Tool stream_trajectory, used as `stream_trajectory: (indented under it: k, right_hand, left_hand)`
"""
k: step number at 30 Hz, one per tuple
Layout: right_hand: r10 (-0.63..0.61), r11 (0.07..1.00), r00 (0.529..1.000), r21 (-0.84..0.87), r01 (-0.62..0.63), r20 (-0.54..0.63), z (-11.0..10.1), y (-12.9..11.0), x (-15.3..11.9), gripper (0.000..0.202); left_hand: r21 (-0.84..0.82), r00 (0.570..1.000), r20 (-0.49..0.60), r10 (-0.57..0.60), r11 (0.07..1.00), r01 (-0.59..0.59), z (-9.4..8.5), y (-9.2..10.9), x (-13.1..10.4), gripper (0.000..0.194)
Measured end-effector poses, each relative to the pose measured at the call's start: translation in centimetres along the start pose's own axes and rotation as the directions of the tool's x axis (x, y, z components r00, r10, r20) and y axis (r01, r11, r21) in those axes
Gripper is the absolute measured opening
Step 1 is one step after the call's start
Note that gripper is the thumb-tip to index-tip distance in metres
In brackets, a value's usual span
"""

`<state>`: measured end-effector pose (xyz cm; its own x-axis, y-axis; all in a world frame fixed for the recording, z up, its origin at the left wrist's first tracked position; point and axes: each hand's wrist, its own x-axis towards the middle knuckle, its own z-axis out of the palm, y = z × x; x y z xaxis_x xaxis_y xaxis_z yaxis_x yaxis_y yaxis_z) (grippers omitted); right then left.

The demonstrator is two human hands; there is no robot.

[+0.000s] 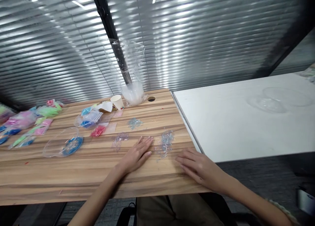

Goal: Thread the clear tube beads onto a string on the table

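My left hand (136, 154) lies on the wooden table with its fingers stretched out, just left of a loose pile of pale blue and clear small pieces (166, 142). On the other side of that pile, my right hand (193, 165) rests near the table's right edge, fingers extended and slightly bent, holding nothing visible. A scatter of purplish pieces (119, 139) lies to the left of my left hand. Farther back is a small grey-blue pile (135, 122). A bag of red pieces (98, 130) sits left of these piles.
Clear plastic dishes, one with blue pieces (73, 145), stand at the left, near colourful bags (23, 119). A paper cup (117, 102) and a plastic bag of white material (133, 93) are at the back. A white table (236, 121) adjoins on the right, bearing clear lids (270, 104).
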<state>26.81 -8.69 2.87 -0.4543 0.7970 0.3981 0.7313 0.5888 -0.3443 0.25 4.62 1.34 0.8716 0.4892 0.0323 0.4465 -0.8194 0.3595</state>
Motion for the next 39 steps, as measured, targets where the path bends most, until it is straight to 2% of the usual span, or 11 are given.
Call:
stream_trajectory:
  k: [4,7,10,12,16,19,26,30,34,36,39]
  right_hand:
    - [-0.12,0.993,0.992,-0.011,0.12,-0.037,1.1,1.7,3.3,0.029]
    - [-0.178,0.984,0.981,-0.036,0.176,-0.073,2.5,3.1,5.9,0.025]
    - [-0.229,0.973,0.963,-0.006,0.231,-0.143,3.9,4.1,7.4,0.025]
    - [-0.266,0.963,0.951,0.008,0.271,-0.159,4.6,4.3,7.6,0.025]
    - [-0.35,0.937,0.927,-0.057,0.346,-0.134,5.5,4.2,6.9,0.023]
    - [-0.342,0.939,0.932,-0.078,0.334,-0.122,5.6,4.1,6.7,0.021]
    - [-0.317,0.947,0.947,-0.073,0.313,-0.057,5.4,3.9,7.0,0.023]
    - [-0.289,0.955,0.957,-0.067,0.288,-0.005,5.2,3.5,7.3,0.025]
    - [-0.247,0.963,0.968,-0.102,0.249,0.032,5.3,3.4,7.6,0.03]
    - [-0.24,0.963,0.971,-0.128,0.238,-0.001,5.4,3.5,7.5,0.032]
    - [-0.24,0.963,0.964,-0.148,0.223,-0.11,5.4,3.6,7.3,0.029]
  left_hand:
    - [-0.192,0.991,-0.05,-0.128,0.974,0.116,0.0,-0.7,-0.7,0.052]
    - [-0.26,0.991,-0.069,-0.112,0.961,0.091,0.1,-0.8,-0.7,0.058]
    - [-0.202,0.996,-0.06,-0.059,0.978,0.046,0.2,-0.6,-0.6,0.052]
    - [-0.157,0.997,-0.069,-0.043,0.987,0.032,0.3,-0.5,-0.6,0.049]
    - [-0.126,0.99,-0.139,0.024,0.991,-0.041,0.4,-0.4,-0.6,0.056]
    - [-0.102,0.986,-0.158,0.061,0.992,-0.078,0.4,-0.3,-0.5,0.052]
    - [-0.094,0.969,-0.239,0.058,0.992,-0.083,0.3,-0.4,-0.8,0.038]
    - [-0.106,0.957,-0.287,0.042,0.991,-0.075,0.7,-0.6,-0.7,0.043]
    - [-0.096,0.967,-0.251,0.036,0.993,-0.062,0.8,-0.4,-0.3,0.065]
    - [-0.078,0.975,-0.21,0.066,0.993,-0.084,0.6,-0.2,-0.1,0.067]
    - [-0.034,0.986,-0.122,0.117,0.992,-0.122,0.1,0.1,0.1,0.062]
